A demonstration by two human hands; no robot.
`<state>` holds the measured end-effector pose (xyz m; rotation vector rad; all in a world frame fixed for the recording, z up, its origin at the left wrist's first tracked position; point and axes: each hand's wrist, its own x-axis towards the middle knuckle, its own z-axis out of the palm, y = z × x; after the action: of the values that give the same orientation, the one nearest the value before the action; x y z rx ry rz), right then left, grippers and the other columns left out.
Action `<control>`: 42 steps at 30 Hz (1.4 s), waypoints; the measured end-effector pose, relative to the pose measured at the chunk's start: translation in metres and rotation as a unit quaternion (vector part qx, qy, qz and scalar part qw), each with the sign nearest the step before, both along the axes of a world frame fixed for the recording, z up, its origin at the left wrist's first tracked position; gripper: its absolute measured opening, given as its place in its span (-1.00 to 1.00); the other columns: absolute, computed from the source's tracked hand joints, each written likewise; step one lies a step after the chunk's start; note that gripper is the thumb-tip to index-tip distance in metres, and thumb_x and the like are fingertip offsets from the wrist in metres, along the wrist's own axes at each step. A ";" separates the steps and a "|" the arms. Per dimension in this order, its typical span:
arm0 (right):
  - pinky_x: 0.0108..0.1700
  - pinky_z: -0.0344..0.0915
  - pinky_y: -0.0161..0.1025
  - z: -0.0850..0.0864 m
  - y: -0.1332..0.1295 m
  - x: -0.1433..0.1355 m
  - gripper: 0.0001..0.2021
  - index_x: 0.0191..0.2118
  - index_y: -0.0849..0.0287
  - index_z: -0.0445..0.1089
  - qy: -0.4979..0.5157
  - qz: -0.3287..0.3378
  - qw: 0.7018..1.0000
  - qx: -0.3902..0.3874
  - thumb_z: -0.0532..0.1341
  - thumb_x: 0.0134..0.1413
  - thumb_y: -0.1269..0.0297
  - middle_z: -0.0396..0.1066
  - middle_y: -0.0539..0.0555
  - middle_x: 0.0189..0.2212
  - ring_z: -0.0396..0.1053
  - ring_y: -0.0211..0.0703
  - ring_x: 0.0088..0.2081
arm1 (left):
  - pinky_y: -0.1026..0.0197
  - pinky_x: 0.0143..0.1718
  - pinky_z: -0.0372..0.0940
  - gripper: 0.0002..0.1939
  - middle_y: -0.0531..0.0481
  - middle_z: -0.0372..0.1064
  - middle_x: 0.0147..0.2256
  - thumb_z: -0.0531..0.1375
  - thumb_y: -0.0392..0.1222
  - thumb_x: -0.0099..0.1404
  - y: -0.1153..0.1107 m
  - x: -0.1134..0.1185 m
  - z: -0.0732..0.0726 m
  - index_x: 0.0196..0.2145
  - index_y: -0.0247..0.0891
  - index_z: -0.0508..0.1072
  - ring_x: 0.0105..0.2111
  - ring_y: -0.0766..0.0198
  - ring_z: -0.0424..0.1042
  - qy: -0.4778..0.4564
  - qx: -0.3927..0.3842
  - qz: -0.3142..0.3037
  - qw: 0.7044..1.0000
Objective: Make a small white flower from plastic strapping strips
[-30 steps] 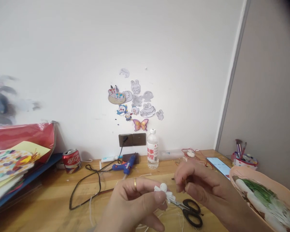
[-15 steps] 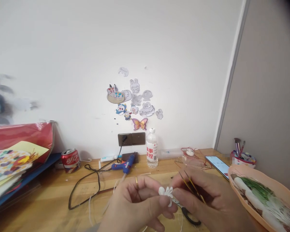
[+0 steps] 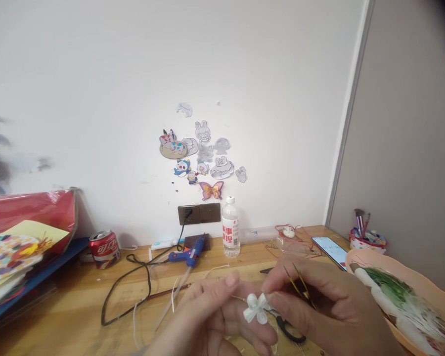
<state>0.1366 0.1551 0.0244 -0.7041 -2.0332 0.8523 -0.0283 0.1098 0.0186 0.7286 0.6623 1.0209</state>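
A small white looped flower [image 3: 257, 307], perhaps of cord or ribbon, is held between the thumb and index finger of my right hand [image 3: 311, 301]. Yellow tweezers [image 3: 300, 286] are tucked in that same hand, their tips pointing up. My left hand [image 3: 218, 311] is open beneath and behind the flower, its thumb raised and its fingers stretched out. Whether those fingers touch the flower I cannot tell. Black-handled scissors [image 3: 289, 330] lie under the hands, partly hidden by them.
A blue glue gun [image 3: 189, 254] with a black cable lies behind my left hand. Near the wall stand a water bottle [image 3: 231, 227] and a red can [image 3: 104, 248]. A phone [image 3: 329, 251] and a peach tray [image 3: 411, 274] of strands are at right, papers [image 3: 13, 259] at left.
My left thumb and fingers have let go of the flower and spread apart. The flower has turned and now hangs from my right hand's pinch. The view has shifted slightly.
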 end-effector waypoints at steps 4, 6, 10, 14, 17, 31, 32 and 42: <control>-0.61 0.06 -0.41 0.000 -0.001 -0.002 -0.89 -0.49 0.10 0.36 -0.007 -0.004 0.999 0.032 0.18 -0.01 0.26 0.22 -0.08 -0.65 0.11 -0.36 -0.62 | 0.44 -0.51 0.26 -0.82 -0.08 0.48 -0.54 0.23 -0.20 0.11 -0.001 0.002 -0.002 -0.45 -0.41 0.52 -0.55 0.41 0.42 -0.058 -0.023 -0.046 0.997; -0.61 0.06 -0.40 0.000 -0.002 -0.001 -0.90 -0.48 0.08 0.37 -0.008 0.004 0.999 0.046 0.18 0.00 0.28 0.22 -0.08 -0.65 0.13 -0.35 -0.62 | 0.43 -0.48 0.25 -0.87 -0.04 0.47 -0.57 0.29 -0.25 0.04 0.000 0.002 -0.005 -0.46 -0.41 0.52 -0.55 0.41 0.41 -0.052 -0.011 -0.038 0.998; -0.57 0.15 -0.38 0.000 -0.003 0.004 -0.88 -0.27 -0.03 0.38 0.028 0.018 0.996 0.081 0.15 0.05 0.22 0.30 -0.07 -0.57 0.21 -0.30 -0.58 | 0.46 -0.51 0.21 -0.79 -0.01 0.46 -0.60 0.40 -0.30 -0.17 0.001 0.002 -0.005 -0.49 -0.39 0.53 -0.55 0.42 0.41 -0.021 0.012 0.000 1.000; -0.40 0.26 -0.31 0.001 -0.003 0.009 -0.75 -0.09 -0.08 0.27 0.039 0.026 0.996 0.071 -0.07 0.20 0.22 0.37 -0.01 -0.45 0.33 -0.20 -0.41 | 0.49 -0.60 0.24 -0.79 0.03 0.44 -0.59 0.40 -0.29 -0.17 -0.004 0.003 0.003 -0.50 -0.35 0.52 -0.60 0.47 0.36 0.017 -0.013 0.068 0.997; -0.40 0.26 -0.35 0.002 -0.002 0.011 -0.84 -0.15 -0.05 0.21 0.018 0.044 0.999 0.013 -0.04 0.19 0.25 0.37 -0.05 -0.48 0.33 -0.25 -0.44 | 0.46 -0.67 0.29 -0.82 0.05 0.42 -0.60 0.39 -0.28 -0.16 -0.007 0.004 0.008 -0.57 -0.35 0.48 -0.66 0.48 0.31 0.037 0.017 0.110 0.993; -0.43 0.27 -0.35 0.007 0.010 0.012 -0.92 -0.47 0.08 0.37 -0.088 0.029 0.987 0.133 0.20 0.00 0.30 0.32 -0.06 -0.60 0.26 -0.30 -0.52 | 0.49 -0.70 0.24 -0.82 0.03 0.40 -0.61 0.38 -0.24 -0.13 -0.009 0.002 0.005 -0.57 -0.37 0.48 -0.75 0.52 0.30 0.054 -0.003 0.109 0.993; -0.43 0.28 -0.36 0.007 0.010 0.012 -0.91 -0.48 0.09 0.37 -0.087 0.031 0.986 0.139 0.20 0.00 0.31 0.31 -0.06 -0.61 0.26 -0.30 -0.53 | 0.51 -0.71 0.22 -0.83 0.03 0.40 -0.61 0.38 -0.25 -0.13 -0.008 0.001 0.005 -0.57 -0.36 0.48 -0.75 0.52 0.31 0.052 -0.005 0.106 0.993; -0.52 0.16 -0.38 0.009 0.006 0.009 -0.90 -0.49 0.09 0.36 -0.077 0.022 0.985 0.154 0.19 0.01 0.31 0.32 -0.09 -0.62 0.24 -0.33 -0.56 | 0.50 -0.68 0.20 -0.86 0.01 0.41 -0.61 0.38 -0.25 -0.13 -0.004 0.002 0.002 -0.59 -0.33 0.50 -0.75 0.54 0.29 0.023 -0.008 0.075 0.997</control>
<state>0.1457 0.1616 0.0329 -0.5666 -2.2621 0.5025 -0.0261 0.1053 0.0210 0.6973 0.7739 1.1371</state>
